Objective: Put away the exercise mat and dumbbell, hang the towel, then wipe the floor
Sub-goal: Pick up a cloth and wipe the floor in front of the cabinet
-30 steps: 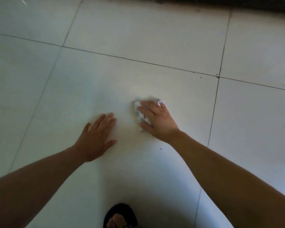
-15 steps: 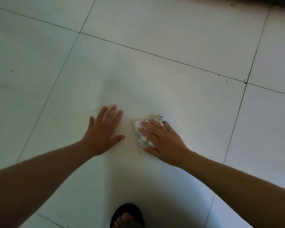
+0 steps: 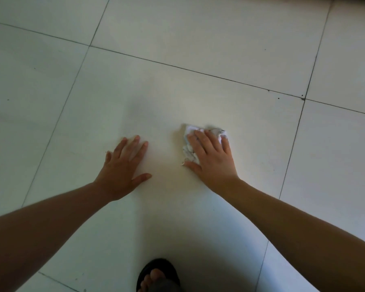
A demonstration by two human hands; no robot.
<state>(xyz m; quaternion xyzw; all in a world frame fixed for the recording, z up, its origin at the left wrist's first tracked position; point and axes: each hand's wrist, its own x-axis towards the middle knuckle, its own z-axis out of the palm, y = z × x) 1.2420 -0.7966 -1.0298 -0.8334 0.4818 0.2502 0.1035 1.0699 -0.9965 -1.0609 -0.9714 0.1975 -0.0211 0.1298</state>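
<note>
My right hand (image 3: 213, 161) presses the crumpled white cloth (image 3: 189, 153) onto the floor (image 3: 177, 91), fingers (image 3: 200, 142) straight. My left hand (image 3: 122, 169) lies flat, released, beside it.

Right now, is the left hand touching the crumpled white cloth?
Apart. The head view shows bare floor tile between the left hand and the white cloth, which lies under the right hand.

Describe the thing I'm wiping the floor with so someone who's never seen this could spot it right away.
On the pale tiled floor, find the big tile that both hands rest on. Under the right hand lies a crumpled white wad with grey smudges. The left hand presses only bare tile.
</note>
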